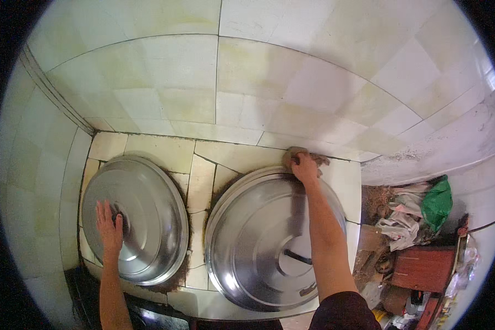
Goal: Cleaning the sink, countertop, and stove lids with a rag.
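Note:
My right hand (305, 168) grips a brown cloth (324, 159), pressed to the tiled counter (225, 152) where it meets the wall, just behind the larger round metal lid (247, 243). That lid has a dark bar handle (298, 256), partly covered by my right forearm. On the left, my left hand (108, 229) lies flat over the smaller metal lid (148, 222), beside its knob, with the fingers a little apart. The knob is mostly hidden by the hand. Whatever the two lids cover is out of sight.
A tiled wall (247, 74) rises behind the counter, with a side wall (37, 173) at left. To the right, lower down, lie plastic bags (404, 218), a green bag (437, 204) and a reddish-brown wooden piece of furniture (423, 268). Dark grime rings the lids.

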### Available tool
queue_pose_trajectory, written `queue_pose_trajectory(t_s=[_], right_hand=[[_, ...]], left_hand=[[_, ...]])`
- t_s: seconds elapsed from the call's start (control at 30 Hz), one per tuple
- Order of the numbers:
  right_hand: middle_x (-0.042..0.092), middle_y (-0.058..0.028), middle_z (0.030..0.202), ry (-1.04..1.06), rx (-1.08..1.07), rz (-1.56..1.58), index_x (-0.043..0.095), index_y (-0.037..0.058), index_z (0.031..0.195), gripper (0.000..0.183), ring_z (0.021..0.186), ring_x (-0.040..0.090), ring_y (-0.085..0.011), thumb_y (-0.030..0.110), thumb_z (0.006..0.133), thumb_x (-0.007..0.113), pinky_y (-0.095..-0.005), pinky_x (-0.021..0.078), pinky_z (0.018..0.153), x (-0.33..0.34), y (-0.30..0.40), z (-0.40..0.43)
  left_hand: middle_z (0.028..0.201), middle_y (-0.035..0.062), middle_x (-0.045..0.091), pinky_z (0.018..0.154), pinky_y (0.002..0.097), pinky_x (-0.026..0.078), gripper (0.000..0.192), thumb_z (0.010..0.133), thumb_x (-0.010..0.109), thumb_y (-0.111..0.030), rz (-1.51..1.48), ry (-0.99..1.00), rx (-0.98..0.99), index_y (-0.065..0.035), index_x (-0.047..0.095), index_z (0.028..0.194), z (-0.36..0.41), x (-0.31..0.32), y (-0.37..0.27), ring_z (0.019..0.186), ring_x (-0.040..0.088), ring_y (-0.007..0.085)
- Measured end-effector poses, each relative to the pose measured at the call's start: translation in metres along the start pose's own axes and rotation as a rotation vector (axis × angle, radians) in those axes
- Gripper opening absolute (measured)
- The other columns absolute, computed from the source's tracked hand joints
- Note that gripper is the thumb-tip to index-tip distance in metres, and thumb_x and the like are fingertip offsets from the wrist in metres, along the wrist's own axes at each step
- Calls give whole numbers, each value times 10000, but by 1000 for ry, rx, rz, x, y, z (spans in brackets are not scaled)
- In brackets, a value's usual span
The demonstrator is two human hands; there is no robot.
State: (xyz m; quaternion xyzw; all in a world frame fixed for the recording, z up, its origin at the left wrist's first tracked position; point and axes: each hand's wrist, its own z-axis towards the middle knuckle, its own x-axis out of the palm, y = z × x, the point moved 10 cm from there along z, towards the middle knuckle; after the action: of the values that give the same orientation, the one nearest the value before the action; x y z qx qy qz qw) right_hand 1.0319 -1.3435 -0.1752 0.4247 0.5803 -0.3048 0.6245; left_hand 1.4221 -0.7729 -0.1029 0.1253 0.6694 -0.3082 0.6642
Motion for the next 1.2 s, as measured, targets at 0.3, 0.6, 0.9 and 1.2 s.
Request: queue_pose_trajectory(t_s=[0.3,0.6,0.9,1.2], right_hand=[[606,-132,1091,-15,-409,87,635,106,1045,348,1043,548,-330,301,759,602,-454,433,910,33,160,-26],[658,-109,961,90,-91,81,680,127,928,232,958,601,-308,199,715,619,-442,489,821,17,89,6],[653,-185,937,-23,-155,-41,670,82,915,246,899,612,-358,197,720,574,-462,491,809,13,97,6],[618,-162,1007,84,-405,-45,658,107,991,309,982,573,-339,297,750,615,-473,465,853,58,290,-50]], left_hand=[[1487,218,221,1084,511,211,581,915,484,-300,-6,-40,99,-101,311,1433,-1,-2,-4,1359,225,414],[1478,221,236,1082,505,208,599,916,497,-325,122,126,-151,-116,294,1439,-7,-6,9,1354,244,397],[1468,239,245,1089,501,200,602,918,498,-342,70,126,-161,-87,303,1427,-5,-5,3,1357,234,401],[1488,231,199,1076,558,186,607,913,507,-339,11,33,-48,-109,302,1435,-5,-10,-4,1368,205,408]])
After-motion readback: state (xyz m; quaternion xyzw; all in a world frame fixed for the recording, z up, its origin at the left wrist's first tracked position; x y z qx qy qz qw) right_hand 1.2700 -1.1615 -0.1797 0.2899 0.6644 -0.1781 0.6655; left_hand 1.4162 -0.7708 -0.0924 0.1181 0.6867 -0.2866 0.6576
